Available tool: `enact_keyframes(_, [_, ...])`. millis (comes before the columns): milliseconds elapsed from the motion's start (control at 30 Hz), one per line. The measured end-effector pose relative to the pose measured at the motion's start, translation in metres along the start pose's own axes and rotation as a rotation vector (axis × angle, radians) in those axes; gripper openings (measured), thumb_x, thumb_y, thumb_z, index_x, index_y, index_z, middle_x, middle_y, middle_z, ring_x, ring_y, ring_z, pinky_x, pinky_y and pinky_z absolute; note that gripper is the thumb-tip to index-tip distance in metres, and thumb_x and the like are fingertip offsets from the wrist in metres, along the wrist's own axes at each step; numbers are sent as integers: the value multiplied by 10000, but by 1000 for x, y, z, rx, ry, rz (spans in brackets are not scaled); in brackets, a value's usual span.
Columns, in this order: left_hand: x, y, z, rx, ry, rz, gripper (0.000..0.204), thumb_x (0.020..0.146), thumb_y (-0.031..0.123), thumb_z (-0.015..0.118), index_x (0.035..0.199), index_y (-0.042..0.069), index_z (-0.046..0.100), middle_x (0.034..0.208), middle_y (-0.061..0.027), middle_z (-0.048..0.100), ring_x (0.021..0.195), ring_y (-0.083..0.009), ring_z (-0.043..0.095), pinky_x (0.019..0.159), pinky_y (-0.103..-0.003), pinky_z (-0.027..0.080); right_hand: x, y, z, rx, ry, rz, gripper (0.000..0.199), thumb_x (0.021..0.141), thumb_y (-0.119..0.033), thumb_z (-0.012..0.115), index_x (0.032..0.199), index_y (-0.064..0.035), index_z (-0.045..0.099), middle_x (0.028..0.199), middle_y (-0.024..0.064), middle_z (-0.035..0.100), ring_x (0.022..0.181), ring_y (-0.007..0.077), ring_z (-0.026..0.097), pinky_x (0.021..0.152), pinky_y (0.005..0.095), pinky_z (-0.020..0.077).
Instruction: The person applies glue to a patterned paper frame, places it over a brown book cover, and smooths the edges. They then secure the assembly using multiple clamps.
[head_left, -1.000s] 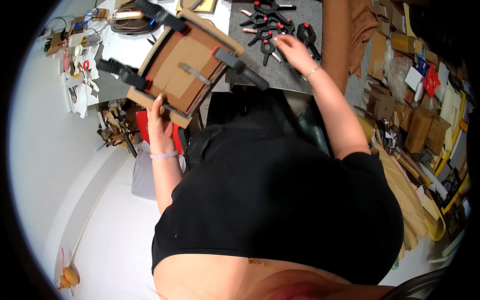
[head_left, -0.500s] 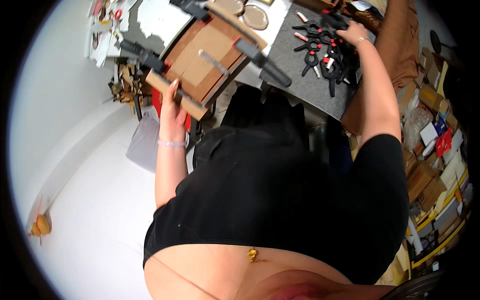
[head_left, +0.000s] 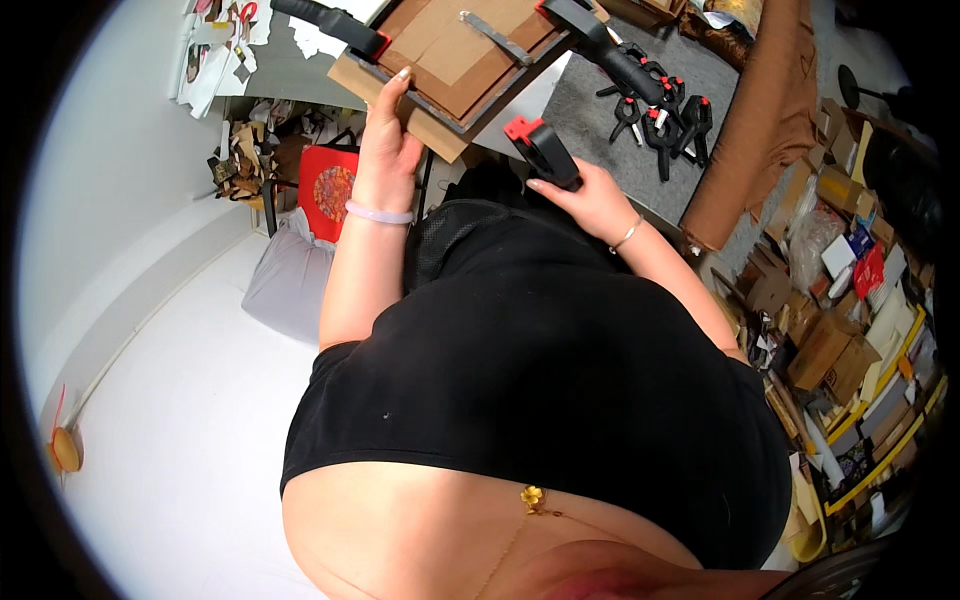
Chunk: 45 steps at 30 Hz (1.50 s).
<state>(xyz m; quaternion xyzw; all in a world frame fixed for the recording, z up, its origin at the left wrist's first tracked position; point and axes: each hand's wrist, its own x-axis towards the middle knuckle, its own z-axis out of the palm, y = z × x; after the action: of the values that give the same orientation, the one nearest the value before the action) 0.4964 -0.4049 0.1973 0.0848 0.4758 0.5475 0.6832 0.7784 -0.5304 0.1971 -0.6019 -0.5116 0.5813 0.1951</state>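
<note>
My left hand point(head_left: 385, 150) grips the near edge of a stack of brown cardboard panels point(head_left: 450, 60) lying on the table edge. Black spring clamps with red tips are fixed on the stack at its left point(head_left: 330, 25) and right point(head_left: 600, 45) sides. My right hand point(head_left: 590, 195) holds another black spring clamp with red jaw pads point(head_left: 542, 150) just below the stack's right corner, apart from the cardboard. A pale bracelet sits on my left wrist, a thin bangle on my right.
Several loose black-and-red clamps point(head_left: 660, 115) lie on the grey table mat point(head_left: 600, 140). A brown cloth point(head_left: 770, 120) hangs at the right. Cardboard boxes and packages point(head_left: 840, 330) crowd the floor on the right. A red bag point(head_left: 328, 190) and a grey cushion point(head_left: 290, 280) sit below the table.
My right hand left the pile of clamps and came back toward the cardboard stack with one clamp in it. The left hand stayed on the stack's edge.
</note>
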Motion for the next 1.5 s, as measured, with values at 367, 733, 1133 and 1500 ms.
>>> enact_keyframes(367, [-4,-3,33,47,-115,-26,364,929,177,775,1246,41,657,1226,-70,676,1171,-239,643,1055,-404,538,14,-31,3,-119,113,27,674,833,-647,774,875,21,697,760,177,695,714,308,687,689,401,531])
enact_keyframes(733, [-17,-5,49,125,-177,18,412,934,109,738,1316,52,595,1236,-72,657,1164,-227,637,1040,-412,539,17,-60,8,-190,127,71,674,821,-665,761,1008,-18,770,846,175,748,833,345,740,761,410,567])
enact_keyframes(1133, [-18,-15,44,133,-197,4,503,949,118,742,1400,65,527,1273,-92,636,1173,-246,638,1018,-428,552,17,-59,17,-162,131,126,678,827,-671,751,1018,-20,779,916,202,764,913,369,749,832,434,578])
enact_keyframes(1500, [-14,-22,37,193,-194,-14,528,954,140,743,1427,72,517,1291,-83,636,1182,-242,633,1019,-425,548,33,-9,-5,613,-5,144,797,934,-648,697,1321,40,587,1353,124,639,1289,213,592,1111,347,437])
